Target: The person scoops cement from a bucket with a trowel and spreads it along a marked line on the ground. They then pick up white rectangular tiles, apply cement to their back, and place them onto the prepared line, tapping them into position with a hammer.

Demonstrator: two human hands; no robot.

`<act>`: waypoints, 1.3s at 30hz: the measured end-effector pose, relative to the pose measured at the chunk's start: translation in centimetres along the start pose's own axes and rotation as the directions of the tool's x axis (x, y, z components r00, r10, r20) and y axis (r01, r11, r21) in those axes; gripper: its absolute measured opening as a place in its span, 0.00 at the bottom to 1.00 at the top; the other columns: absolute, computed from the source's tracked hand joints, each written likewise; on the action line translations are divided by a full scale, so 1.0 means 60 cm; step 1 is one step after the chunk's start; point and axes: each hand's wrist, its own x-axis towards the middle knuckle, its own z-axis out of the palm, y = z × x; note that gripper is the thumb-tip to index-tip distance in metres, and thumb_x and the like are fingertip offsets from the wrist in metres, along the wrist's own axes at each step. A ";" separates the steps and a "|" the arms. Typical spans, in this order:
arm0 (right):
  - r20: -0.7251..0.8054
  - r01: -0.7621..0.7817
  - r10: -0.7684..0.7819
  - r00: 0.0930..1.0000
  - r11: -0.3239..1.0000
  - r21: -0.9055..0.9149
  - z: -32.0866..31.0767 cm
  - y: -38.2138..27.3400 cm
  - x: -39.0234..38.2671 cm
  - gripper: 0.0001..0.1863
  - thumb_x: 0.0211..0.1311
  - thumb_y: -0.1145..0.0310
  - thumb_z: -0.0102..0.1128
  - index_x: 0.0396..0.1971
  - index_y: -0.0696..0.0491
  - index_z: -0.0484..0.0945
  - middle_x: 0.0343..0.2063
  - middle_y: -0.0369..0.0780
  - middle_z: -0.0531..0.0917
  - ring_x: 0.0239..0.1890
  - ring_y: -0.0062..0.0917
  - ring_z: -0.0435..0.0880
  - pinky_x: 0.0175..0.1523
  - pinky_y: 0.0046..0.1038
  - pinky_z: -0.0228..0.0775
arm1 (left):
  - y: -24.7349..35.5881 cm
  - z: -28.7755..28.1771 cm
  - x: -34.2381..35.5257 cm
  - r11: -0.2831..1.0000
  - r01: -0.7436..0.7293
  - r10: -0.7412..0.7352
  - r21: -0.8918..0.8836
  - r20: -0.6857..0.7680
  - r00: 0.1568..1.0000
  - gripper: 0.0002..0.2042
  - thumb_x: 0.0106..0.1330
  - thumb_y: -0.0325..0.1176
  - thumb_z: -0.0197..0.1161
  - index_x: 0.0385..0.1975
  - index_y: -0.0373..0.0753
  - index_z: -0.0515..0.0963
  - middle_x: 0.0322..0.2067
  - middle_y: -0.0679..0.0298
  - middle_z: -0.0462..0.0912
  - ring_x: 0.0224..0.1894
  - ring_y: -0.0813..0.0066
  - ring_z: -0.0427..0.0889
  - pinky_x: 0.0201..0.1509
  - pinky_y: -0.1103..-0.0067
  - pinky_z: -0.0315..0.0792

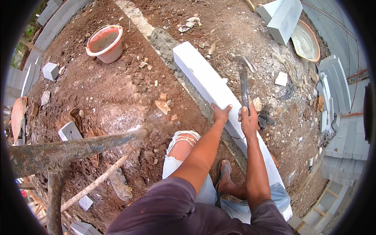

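Dark shirt (156, 205) hogging bottom of view. Left hand (221, 114) resting on white block (207, 74), thumb and fingers spread. Block's lying on strip of wet mortar (162, 42), running diagonally through middle. Right hand (249, 120) wrapping around hammer-like tool (244, 82), right by block's edge. Orange bucket (111, 56) sitting off left on dirt (105, 90).

Rusty pipe (78, 149), slender pale pole (94, 185)

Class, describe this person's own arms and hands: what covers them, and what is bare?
The sleeves are short, plain and dark purplish-grey; below them, the forearms are bare. The left hand and right hand wear no gloves, and no watch or bracelet shows on either wrist.
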 end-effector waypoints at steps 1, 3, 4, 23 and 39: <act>0.028 0.034 -0.030 0.999 0.982 -0.184 -0.007 0.049 0.021 0.34 0.74 0.47 0.58 0.69 0.56 0.69 0.30 0.38 0.82 0.27 0.21 0.80 0.34 0.26 0.73 | 0.009 0.003 -0.005 0.998 0.004 -0.004 0.058 0.000 1.000 0.62 0.55 0.54 0.76 0.78 0.34 0.37 0.63 0.36 0.73 0.64 0.41 0.75 0.71 0.62 0.65; 0.078 0.031 0.003 0.997 0.904 -0.427 -0.034 0.116 0.050 0.33 0.74 0.47 0.58 0.66 0.58 0.71 0.31 0.40 0.82 0.28 0.23 0.79 0.34 0.28 0.72 | 0.026 0.010 -0.017 0.998 0.014 -0.016 0.067 0.028 0.999 0.62 0.54 0.53 0.77 0.78 0.30 0.38 0.64 0.36 0.72 0.65 0.43 0.75 0.70 0.64 0.67; 0.108 -0.004 0.064 0.992 0.876 -0.482 -0.036 0.122 0.058 0.32 0.74 0.48 0.58 0.65 0.59 0.72 0.33 0.43 0.82 0.31 0.26 0.79 0.38 0.30 0.72 | 0.027 0.006 -0.020 0.999 0.023 -0.024 0.025 0.042 0.999 0.62 0.54 0.51 0.78 0.77 0.27 0.38 0.66 0.36 0.69 0.66 0.45 0.73 0.69 0.65 0.68; 0.079 -0.164 0.175 0.981 0.977 -0.136 -0.038 0.077 0.016 0.26 0.76 0.52 0.56 0.64 0.54 0.75 0.26 0.32 0.78 0.22 0.14 0.73 0.26 0.22 0.66 | -0.001 0.003 -0.009 0.996 0.038 -0.037 0.083 -0.004 0.999 0.63 0.54 0.60 0.75 0.79 0.36 0.37 0.57 0.40 0.80 0.59 0.42 0.80 0.64 0.59 0.73; 0.112 -0.266 0.334 0.936 0.880 -0.394 -0.050 0.065 -0.011 0.32 0.74 0.49 0.56 0.72 0.50 0.68 0.55 0.55 0.83 0.55 0.38 0.84 0.62 0.36 0.72 | -0.021 0.012 0.022 0.998 -0.035 0.038 0.052 -0.055 0.998 0.64 0.54 0.56 0.76 0.79 0.35 0.33 0.62 0.39 0.76 0.62 0.43 0.78 0.67 0.61 0.70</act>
